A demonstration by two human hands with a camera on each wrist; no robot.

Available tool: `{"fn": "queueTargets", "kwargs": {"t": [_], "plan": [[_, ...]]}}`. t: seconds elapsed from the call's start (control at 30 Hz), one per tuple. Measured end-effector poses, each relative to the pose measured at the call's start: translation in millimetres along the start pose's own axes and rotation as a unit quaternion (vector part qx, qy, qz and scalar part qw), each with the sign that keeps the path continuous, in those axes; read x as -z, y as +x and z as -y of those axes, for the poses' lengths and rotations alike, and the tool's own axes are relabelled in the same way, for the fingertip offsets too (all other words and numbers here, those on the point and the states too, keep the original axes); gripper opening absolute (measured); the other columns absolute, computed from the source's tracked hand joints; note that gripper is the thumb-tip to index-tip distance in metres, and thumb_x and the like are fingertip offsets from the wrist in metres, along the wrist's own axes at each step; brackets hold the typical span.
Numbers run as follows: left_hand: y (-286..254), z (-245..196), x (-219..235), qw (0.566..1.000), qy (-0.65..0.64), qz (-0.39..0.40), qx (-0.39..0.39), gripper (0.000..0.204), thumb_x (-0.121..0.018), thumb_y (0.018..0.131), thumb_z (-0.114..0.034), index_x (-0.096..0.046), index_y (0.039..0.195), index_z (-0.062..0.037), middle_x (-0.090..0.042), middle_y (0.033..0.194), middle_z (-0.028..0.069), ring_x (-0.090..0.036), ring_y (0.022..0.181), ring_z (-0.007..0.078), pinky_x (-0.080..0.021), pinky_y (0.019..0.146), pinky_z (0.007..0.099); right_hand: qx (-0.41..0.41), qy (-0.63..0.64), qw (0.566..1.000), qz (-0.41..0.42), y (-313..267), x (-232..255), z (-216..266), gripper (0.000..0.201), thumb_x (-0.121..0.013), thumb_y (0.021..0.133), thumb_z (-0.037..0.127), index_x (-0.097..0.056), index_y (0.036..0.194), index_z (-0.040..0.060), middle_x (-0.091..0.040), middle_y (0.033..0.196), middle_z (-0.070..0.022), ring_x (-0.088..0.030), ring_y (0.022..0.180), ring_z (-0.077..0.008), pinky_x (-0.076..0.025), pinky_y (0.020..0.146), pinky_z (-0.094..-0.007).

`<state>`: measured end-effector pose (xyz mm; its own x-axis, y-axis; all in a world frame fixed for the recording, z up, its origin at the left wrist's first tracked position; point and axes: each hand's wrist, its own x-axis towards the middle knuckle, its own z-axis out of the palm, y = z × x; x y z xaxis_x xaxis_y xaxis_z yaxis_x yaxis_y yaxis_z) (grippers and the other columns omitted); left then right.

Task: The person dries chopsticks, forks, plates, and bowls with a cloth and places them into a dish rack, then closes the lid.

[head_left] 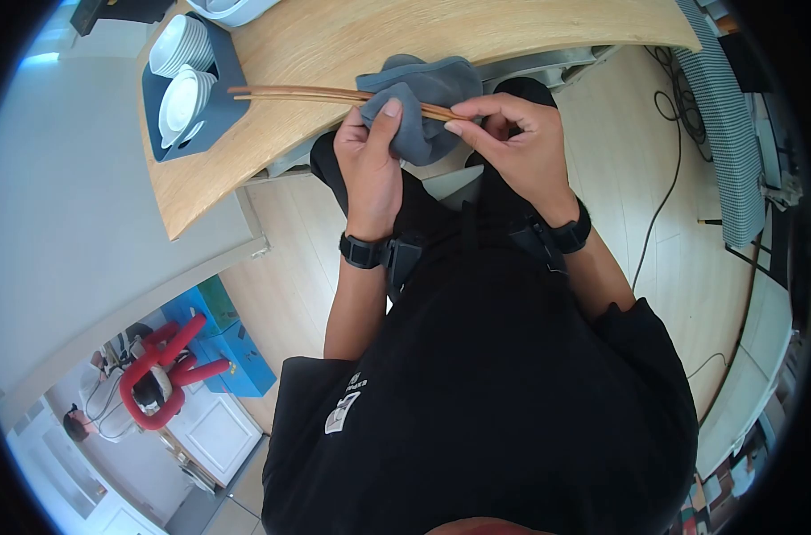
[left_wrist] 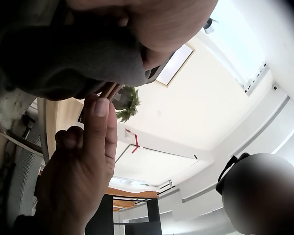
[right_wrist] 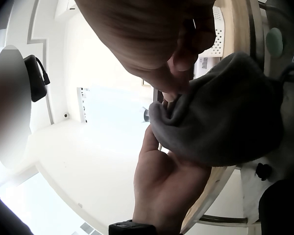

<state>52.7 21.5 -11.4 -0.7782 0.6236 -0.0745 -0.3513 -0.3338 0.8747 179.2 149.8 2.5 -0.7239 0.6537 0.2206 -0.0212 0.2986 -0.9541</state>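
A pair of wooden chopsticks (head_left: 298,93) passes through a folded grey cloth (head_left: 414,125) above the lap, beside the table's front edge. My left hand (head_left: 370,165) holds the cloth around the sticks, thumb on top. At the other side, my right hand (head_left: 526,147) pinches the chopstick ends between thumb and fingers. The left wrist view shows the sticks' ends (left_wrist: 110,91) leaving the cloth at the right fingertips. Seen from the right wrist, the cloth (right_wrist: 225,112) hangs in a bunch over the left hand (right_wrist: 171,181), hiding most of its fingers.
On the left of the wooden table (head_left: 307,45) stands a grey-blue bin (head_left: 231,67) with stacked white bowls (head_left: 181,46) and other white dishes (head_left: 187,102). A white container (head_left: 231,9) sits at the table's back. Black cables (head_left: 664,192) lie on the floor at right.
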Motion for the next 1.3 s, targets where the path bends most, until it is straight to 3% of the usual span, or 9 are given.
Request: {"fn": "queueTargets", "kwargs": {"t": [0.23, 0.47, 0.53, 0.67, 0.73, 0.83, 1.13, 1.23, 1.3], "plan": [[3, -5, -2, 0.999, 0.021, -0.006, -0.027, 0.025, -0.063, 0.099, -0.015, -0.062, 0.117, 0.0014, -0.068, 0.115, 0.0096, -0.063, 0.106, 0.0151, -0.048, 0.097, 0.0316, -0.159, 0.183, 0.969, 0.041, 3, -1, -12, 0.022, -0.079, 0.087, 0.014, -0.076, 0.105, 0.0015, -0.073, 0.082, -0.0016, -0.055, 0.061, -0.0033, -0.043, 0.055, -0.0184], [2, -3, 0, 1.000, 0.019, -0.007, -0.015, 0.025, -0.064, 0.098, -0.015, -0.062, 0.117, 0.0013, -0.068, 0.115, 0.0095, -0.064, 0.105, 0.0153, -0.048, 0.096, 0.0315, -0.162, 0.186, 0.969, 0.019, 0, -7, -16, 0.022, -0.079, 0.088, 0.015, -0.076, 0.104, 0.0015, -0.073, 0.082, -0.0011, -0.055, 0.062, -0.0033, -0.043, 0.054, -0.0187], [3, -2, 1, 1.000, 0.018, -0.008, -0.020, 0.025, -0.065, 0.098, -0.015, -0.062, 0.117, 0.0013, -0.069, 0.114, 0.0095, -0.064, 0.104, 0.0153, -0.048, 0.096, 0.0313, -0.104, 0.147, 0.983, 0.026, -2, -7, -19, 0.019, -0.075, 0.091, 0.010, -0.074, 0.108, 0.0008, -0.075, 0.086, -0.0047, -0.063, 0.071, -0.0038, -0.046, 0.056, -0.0181], [2, -5, -1, 0.999, 0.020, -0.010, -0.025, 0.024, -0.065, 0.098, -0.015, -0.062, 0.116, 0.0011, -0.069, 0.114, 0.0094, -0.064, 0.103, 0.0149, -0.048, 0.095, 0.0307, -0.106, 0.174, 0.979, -0.007, -1, -11, -12, 0.024, -0.079, 0.089, 0.020, -0.076, 0.104, 0.0020, -0.073, 0.081, -0.0023, -0.056, 0.062, -0.0039, -0.044, 0.055, -0.0193], [2, -5, 0, 0.999, 0.036, -0.005, -0.032, 0.024, -0.066, 0.098, -0.014, -0.062, 0.115, 0.0009, -0.069, 0.113, 0.0093, -0.064, 0.102, 0.0146, -0.049, 0.095, 0.0301, -0.189, 0.162, 0.967, 0.047, 2, -5, -3, 0.025, -0.075, 0.092, 0.025, -0.076, 0.102, 0.0023, -0.073, 0.079, -0.0028, -0.056, 0.063, -0.0046, -0.044, 0.057, -0.0196], [1, -5, -1, 0.999, 0.037, -0.003, -0.039, 0.024, -0.066, 0.098, -0.014, -0.061, 0.115, 0.0008, -0.069, 0.113, 0.0092, -0.064, 0.101, 0.0142, -0.048, 0.094, 0.0296, -0.200, 0.125, 0.969, 0.074, 4, -3, -3, 0.027, -0.073, 0.094, 0.029, -0.076, 0.100, 0.0024, -0.071, 0.075, -0.0024, -0.055, 0.061, -0.0051, -0.043, 0.057, -0.0196], [3, -2, 1, 0.999, 0.022, -0.010, -0.038, 0.024, -0.065, 0.098, -0.014, -0.061, 0.116, 0.0008, -0.069, 0.113, 0.0090, -0.065, 0.102, 0.0143, -0.049, 0.094, 0.0300, -0.164, 0.225, 0.958, 0.070, 2, -8, -16, 0.020, -0.073, 0.094, 0.016, -0.070, 0.102, -0.0022, -0.072, 0.091, -0.0051, -0.067, 0.080, -0.0086, -0.055, 0.069, -0.0230], [3, -3, 2, 0.999, 0.023, -0.008, -0.039, 0.024, -0.065, 0.098, -0.015, -0.061, 0.115, 0.0007, -0.069, 0.112, 0.0092, -0.065, 0.102, 0.0145, -0.049, 0.094, 0.0302, -0.140, 0.225, 0.963, 0.045, 1, -10, -14, 0.020, -0.072, 0.095, 0.017, -0.070, 0.102, -0.0012, -0.071, 0.081, -0.0044, -0.067, 0.072, -0.0072, -0.054, 0.064, -0.0205], [2, -4, 2, 0.999, 0.023, -0.008, -0.041, 0.023, -0.065, 0.098, -0.015, -0.062, 0.115, 0.0007, -0.069, 0.112, 0.0093, -0.065, 0.101, 0.0144, -0.049, 0.094, 0.0301, -0.160, 0.210, 0.963, 0.051, 0, -7, -6, 0.021, -0.073, 0.094, 0.018, -0.070, 0.102, -0.0015, -0.071, 0.084, -0.0047, -0.066, 0.074, -0.0080, -0.054, 0.067, -0.0218]]}}
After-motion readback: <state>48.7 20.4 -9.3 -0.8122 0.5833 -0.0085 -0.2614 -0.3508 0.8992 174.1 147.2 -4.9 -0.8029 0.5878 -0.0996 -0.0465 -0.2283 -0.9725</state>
